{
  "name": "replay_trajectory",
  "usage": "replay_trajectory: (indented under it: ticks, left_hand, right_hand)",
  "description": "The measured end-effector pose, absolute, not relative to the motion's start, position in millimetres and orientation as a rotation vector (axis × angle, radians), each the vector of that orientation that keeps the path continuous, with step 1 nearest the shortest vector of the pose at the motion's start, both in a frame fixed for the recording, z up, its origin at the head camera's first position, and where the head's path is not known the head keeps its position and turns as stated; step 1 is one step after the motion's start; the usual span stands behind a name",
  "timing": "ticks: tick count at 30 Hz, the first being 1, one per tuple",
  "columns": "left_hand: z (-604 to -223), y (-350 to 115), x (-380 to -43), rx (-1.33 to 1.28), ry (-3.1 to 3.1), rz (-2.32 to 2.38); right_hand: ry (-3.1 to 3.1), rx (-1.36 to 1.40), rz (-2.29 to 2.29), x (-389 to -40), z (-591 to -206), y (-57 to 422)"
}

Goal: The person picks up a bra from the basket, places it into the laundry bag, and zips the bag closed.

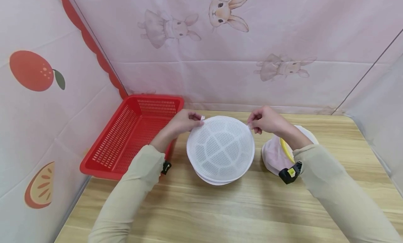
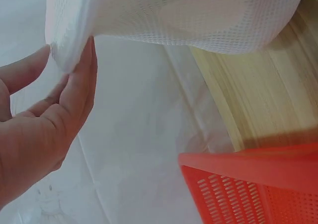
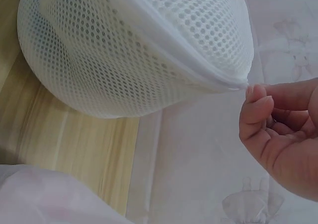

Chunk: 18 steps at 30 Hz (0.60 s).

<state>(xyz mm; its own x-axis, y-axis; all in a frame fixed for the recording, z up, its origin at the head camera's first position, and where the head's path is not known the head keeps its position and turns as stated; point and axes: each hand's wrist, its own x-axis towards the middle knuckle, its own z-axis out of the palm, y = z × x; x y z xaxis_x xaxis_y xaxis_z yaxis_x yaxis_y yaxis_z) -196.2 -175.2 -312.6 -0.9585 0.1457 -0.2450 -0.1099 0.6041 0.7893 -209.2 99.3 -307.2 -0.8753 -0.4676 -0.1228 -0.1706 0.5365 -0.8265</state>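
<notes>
A round white mesh laundry bag (image 1: 221,148) is held up over the wooden table, its circular mesh face turned toward the head camera. My left hand (image 1: 186,121) pinches the upper left of its rim; in the left wrist view the thumb and fingers of that hand (image 2: 54,110) lie on either side of the white edge. On the opposite side, my right hand (image 1: 267,120) grips the rim between thumb and curled forefinger. The right wrist view shows this right hand (image 3: 283,124) at the end of the white seam, with the mesh side (image 3: 109,60) sagging below.
A red perforated plastic basket (image 1: 104,172) stands at the left, close beside the left forearm. Partly behind the right forearm sits a pale pink fabric bag (image 1: 272,154) with yellow trim. Printed fabric walls enclose the wooden table (image 1: 239,215) at the back and sides.
</notes>
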Motion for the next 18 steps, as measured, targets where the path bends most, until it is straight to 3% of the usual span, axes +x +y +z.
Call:
replay_trajectory:
  ticks: [18]
  left_hand:
    - [-306,-163,-202,0.272,2.502,1.189]
  right_hand:
    - [2.489,-0.450,-1.425,-211,-307,88]
